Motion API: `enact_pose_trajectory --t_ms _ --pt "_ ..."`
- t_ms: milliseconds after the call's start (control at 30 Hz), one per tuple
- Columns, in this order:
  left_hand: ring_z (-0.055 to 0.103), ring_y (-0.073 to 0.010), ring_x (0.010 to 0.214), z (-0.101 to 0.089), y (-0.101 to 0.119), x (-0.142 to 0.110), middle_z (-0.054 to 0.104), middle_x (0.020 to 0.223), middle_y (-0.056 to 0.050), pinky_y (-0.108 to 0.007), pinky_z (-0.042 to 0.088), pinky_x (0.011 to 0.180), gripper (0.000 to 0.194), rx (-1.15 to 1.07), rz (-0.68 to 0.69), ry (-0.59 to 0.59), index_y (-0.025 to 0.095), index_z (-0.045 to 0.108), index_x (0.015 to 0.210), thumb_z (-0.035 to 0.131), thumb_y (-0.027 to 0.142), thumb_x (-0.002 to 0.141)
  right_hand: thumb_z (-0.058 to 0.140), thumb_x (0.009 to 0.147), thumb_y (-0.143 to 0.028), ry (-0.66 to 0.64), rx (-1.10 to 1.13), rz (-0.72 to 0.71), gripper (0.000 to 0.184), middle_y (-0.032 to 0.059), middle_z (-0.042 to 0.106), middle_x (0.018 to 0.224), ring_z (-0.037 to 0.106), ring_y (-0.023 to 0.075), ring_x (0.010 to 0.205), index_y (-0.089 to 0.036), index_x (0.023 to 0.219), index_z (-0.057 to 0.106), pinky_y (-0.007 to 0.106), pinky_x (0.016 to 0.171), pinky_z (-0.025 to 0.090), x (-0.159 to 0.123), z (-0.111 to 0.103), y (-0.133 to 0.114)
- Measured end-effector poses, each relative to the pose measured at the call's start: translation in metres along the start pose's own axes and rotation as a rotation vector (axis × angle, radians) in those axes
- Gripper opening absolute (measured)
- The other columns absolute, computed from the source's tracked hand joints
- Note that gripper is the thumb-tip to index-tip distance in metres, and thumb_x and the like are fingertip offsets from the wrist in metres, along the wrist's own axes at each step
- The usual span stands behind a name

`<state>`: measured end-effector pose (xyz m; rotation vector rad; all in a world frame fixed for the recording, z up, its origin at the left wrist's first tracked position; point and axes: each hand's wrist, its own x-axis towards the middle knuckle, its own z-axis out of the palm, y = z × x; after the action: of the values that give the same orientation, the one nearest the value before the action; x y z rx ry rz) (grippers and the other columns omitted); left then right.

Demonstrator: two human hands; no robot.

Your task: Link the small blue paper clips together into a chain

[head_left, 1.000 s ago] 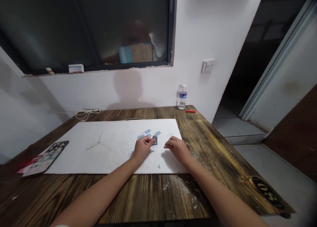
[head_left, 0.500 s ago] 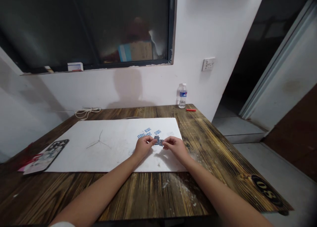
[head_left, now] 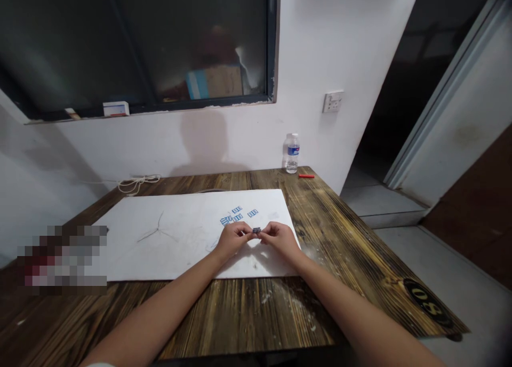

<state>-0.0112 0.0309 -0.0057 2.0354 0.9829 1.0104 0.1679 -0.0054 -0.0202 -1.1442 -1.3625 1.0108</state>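
Observation:
Over the right part of the white board (head_left: 188,260), both hands meet fingertip to fingertip. My left hand (head_left: 234,239) pinches the left end of a small dark blue-grey piece (head_left: 256,230). At its right end, the thumb and fingers of my right hand (head_left: 278,238) are closed too. The piece is seen nearly edge-on, partly covered by fingertips; whether it is one part or two joined, I cannot tell. Just beyond the hands are several small blue-and-white striped shapes (head_left: 252,213); they look flat, and I cannot tell whether they are loose or drawn.
Thin dark wire-like lines (head_left: 158,229) mark the board's left half. The brown wooden table (head_left: 336,239) carries a water bottle (head_left: 293,153), a red stick-like object (head_left: 306,176) and a coiled white cable (head_left: 138,182) at the back. A blurred-out patch (head_left: 64,260) covers the left side.
My two hands have come closer together. The dark pieces, earlier held apart and flat towards me, now meet and are tilted edge-on. The view has shifted slightly.

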Motion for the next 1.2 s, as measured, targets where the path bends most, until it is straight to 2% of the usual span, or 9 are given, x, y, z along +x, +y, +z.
enact_pose_trajectory --t_ms 200,433,633,900,1000,1200 --pt "0.057 -0.0145 0.064 0.000 0.001 -0.001 0.064 0.065 -0.002 -0.025 0.041 0.062 0.032 0.018 0.021 0.000 0.018 0.066 0.062 0.069 0.048 0.075 0.070 0.068 -0.038 -0.046 0.034 -0.005 0.024 -0.0007 0.062 0.055 0.057 0.0139 0.053 -0.018 0.063 0.058 0.024 0.054 0.041 0.002 -0.001 0.002" --pt "0.055 -0.0136 0.060 0.002 -0.006 -0.001 0.063 0.063 -0.002 -0.024 0.040 0.056 0.031 -0.042 -0.068 0.084 0.016 0.065 0.064 0.070 0.045 0.073 0.069 0.072 -0.039 -0.061 -0.010 -0.064 0.022 0.0008 0.065 0.062 0.060 0.0143 0.059 -0.018 0.072 0.066 0.025 0.058 0.044 0.006 -0.010 0.006" --pt "0.053 -0.0130 0.058 0.002 -0.006 -0.002 0.062 0.062 -0.001 -0.024 0.038 0.056 0.027 -0.081 -0.139 0.120 0.016 0.066 0.065 0.071 0.042 0.071 0.064 0.080 -0.028 -0.019 -0.344 -0.206 0.011 0.0022 0.069 0.071 0.060 0.0157 0.065 -0.019 0.077 0.069 0.026 0.063 0.043 0.009 -0.023 -0.006" --pt "0.051 -0.0125 0.054 0.001 -0.002 0.000 0.060 0.056 0.000 -0.024 0.037 0.055 0.028 -0.090 -0.202 0.224 0.016 0.066 0.063 0.068 0.043 0.072 0.061 0.085 -0.019 -0.105 -0.754 -0.319 0.010 0.0056 0.071 0.086 0.062 0.0176 0.080 -0.018 0.085 0.071 0.027 0.073 0.043 0.024 -0.025 -0.031" --pt "0.052 -0.0128 0.055 0.001 -0.007 0.001 0.060 0.056 0.000 -0.024 0.039 0.056 0.029 -0.141 -0.237 0.293 0.016 0.067 0.066 0.069 0.044 0.070 0.060 0.086 -0.019 -0.117 -0.880 -0.336 0.012 0.0066 0.071 0.090 0.061 0.0195 0.088 -0.019 0.086 0.072 0.029 0.078 0.042 0.036 -0.024 -0.034" --pt "0.050 -0.0110 0.051 0.001 -0.016 0.005 0.058 0.053 0.001 -0.022 0.038 0.051 0.032 -0.275 -0.293 0.384 0.015 0.068 0.070 0.071 0.046 0.066 0.059 0.087 -0.016 -0.230 -1.024 -0.409 0.017 0.0069 0.071 0.099 0.058 0.0211 0.095 -0.019 0.097 0.072 0.029 0.083 0.041 0.064 -0.019 -0.033"
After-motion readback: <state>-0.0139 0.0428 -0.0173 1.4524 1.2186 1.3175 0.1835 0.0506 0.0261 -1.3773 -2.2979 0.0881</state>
